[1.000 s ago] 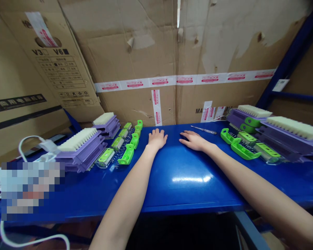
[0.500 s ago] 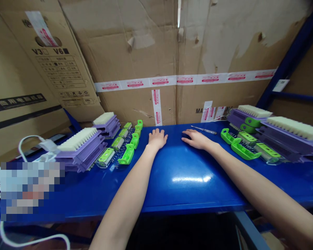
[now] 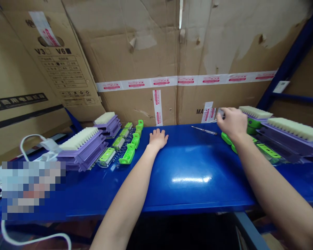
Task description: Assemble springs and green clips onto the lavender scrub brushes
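Note:
My left hand (image 3: 158, 138) lies flat on the blue table with its fingers spread, holding nothing. To its left stands a row of bright green plastic end pieces (image 3: 127, 155), with coil springs and clear-sided green-topped blocks (image 3: 107, 156) beside them. My right hand (image 3: 232, 123) is raised at the right, blurred, its fingers curled. A small greyish edge shows at its fingertips; what it belongs to is hidden. Just right of that hand is a purple brush head with pale bristles (image 3: 255, 112). Green pieces (image 3: 226, 138) lie below it, partly covered by my wrist.
A clear-handled screwdriver (image 3: 205, 130) lies near the table's back edge. Purple brush heads (image 3: 79, 139) are stacked at the left, and more (image 3: 294, 130) at the right. White cables and a plug (image 3: 50, 145) occupy the left end. Cardboard (image 3: 135, 52) walls the back.
My right hand has lifted off the table and moved right to the purple brush heads, its fingers now curled. My left hand has stayed in place.

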A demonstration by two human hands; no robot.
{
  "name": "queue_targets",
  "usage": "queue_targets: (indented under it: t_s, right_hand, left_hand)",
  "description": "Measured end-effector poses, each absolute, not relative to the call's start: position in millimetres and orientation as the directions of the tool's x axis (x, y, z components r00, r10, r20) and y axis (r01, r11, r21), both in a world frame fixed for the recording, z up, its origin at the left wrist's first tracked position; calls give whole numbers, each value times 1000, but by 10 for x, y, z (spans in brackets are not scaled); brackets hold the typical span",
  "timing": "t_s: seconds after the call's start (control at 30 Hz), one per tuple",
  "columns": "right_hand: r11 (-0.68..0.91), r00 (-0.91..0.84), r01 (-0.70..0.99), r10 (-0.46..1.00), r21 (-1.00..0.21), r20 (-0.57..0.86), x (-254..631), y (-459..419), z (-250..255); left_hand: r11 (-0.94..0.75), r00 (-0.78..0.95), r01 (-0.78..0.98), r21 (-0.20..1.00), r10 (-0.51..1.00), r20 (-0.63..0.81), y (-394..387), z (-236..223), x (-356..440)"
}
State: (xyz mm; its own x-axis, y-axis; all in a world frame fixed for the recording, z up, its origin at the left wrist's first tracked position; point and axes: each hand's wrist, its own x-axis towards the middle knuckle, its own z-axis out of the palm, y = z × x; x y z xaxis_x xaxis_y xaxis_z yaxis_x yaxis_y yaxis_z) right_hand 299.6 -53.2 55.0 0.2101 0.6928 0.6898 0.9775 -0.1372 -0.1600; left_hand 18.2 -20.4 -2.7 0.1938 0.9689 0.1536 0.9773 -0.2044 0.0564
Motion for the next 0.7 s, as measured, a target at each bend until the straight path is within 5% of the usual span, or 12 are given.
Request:
queue_targets:
  t_s: [0.2,0.37,0.7]
  right_hand:
    - [-439,598,800,528,-409,603,3416,-652,706]
    - [-521,708,704,461,-483,536,3659,-688,754]
    - [-649,660,735,620,-194,426,4497,-669,764]
  left_hand:
    - [-211,201,977,36,964,175,-194,-46,179]
    - [-219,210,976,24,960,187,-189,-56,176]
    - [-220,210,975,33,961,182,-202,-37,177]
